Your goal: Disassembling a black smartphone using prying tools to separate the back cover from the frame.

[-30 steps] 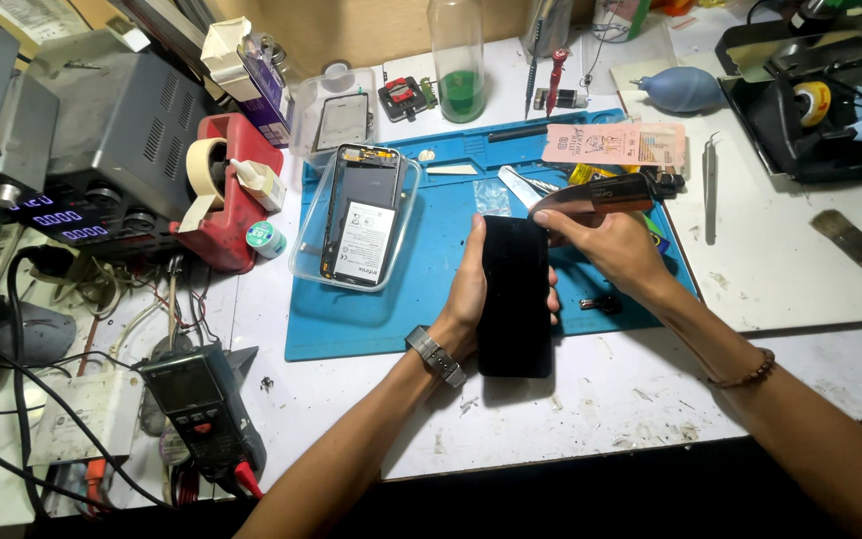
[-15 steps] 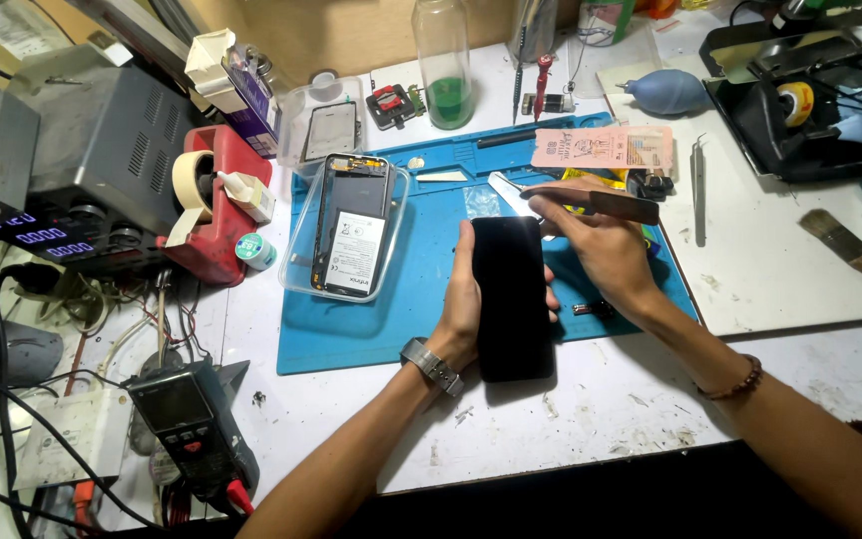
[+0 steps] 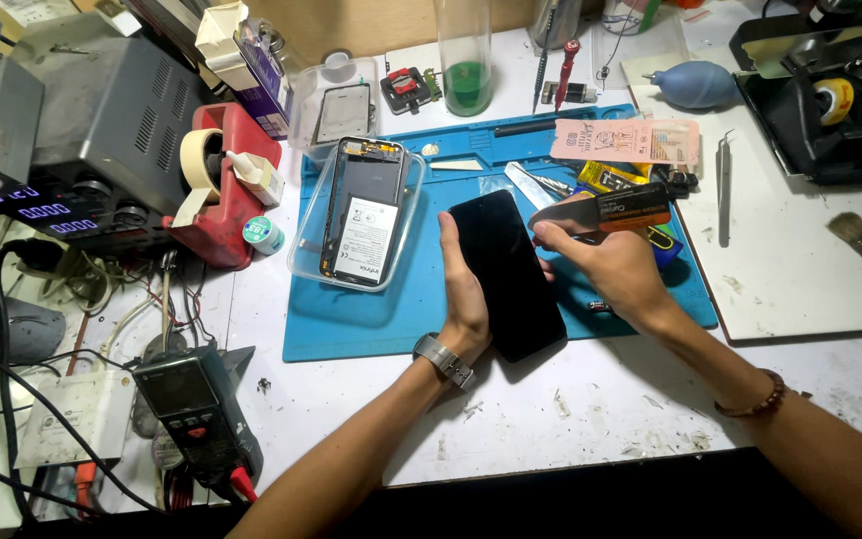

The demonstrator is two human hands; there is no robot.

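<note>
A white, scuffed table [image 3: 571, 419] fills the frame under bright overhead light; a brown board [image 3: 371, 25] backs it at upper centre.

Our left hand [image 3: 466, 284] rises from the near edge of the worktop with the forearm angled up and right, a metal watch on the wrist, palm turned rightward, thumb and fingers curled in a clamp on what it holds. Our right hand [image 3: 611, 265] comes in from the near right corner, a beaded band on its wrist, fingers pinched shut at the tips, knuckles up, just beside the left.
</note>
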